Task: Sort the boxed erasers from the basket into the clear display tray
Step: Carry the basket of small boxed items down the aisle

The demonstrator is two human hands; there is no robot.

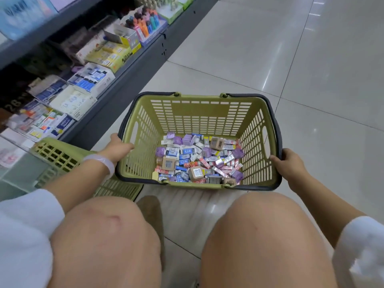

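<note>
Erasers [198,159] in small printed cardboard boxes lie in a loose heap on the bottom of the green basket [199,113], mixed blue-and-white, pink, purple and plain brown ones, so that is where our task's things sit, none yet lifted out. We judge each box light and stiff enough to pinch by its two long sides between thumb and fingertips, though the glossy wrappers may slip and the thin card could dent under a hard squeeze; the ones on top of the heap look easiest to take first. The basket itself is rigid slotted plastic with dark handles folded down along its rim, and it rests on the tiled floor [291,69] in front of our knees. Our left hand [118,145] curls over the basket's left rim, fingers hooked inside; our right hand [287,161] grips the right rim in the same way. Neither hand holds an eraser. On the shelf [124,80] to our left stand open cartons of stationery, and what may be a clear tray shows at the blurred left edge, but we cannot tell for certain.
</note>
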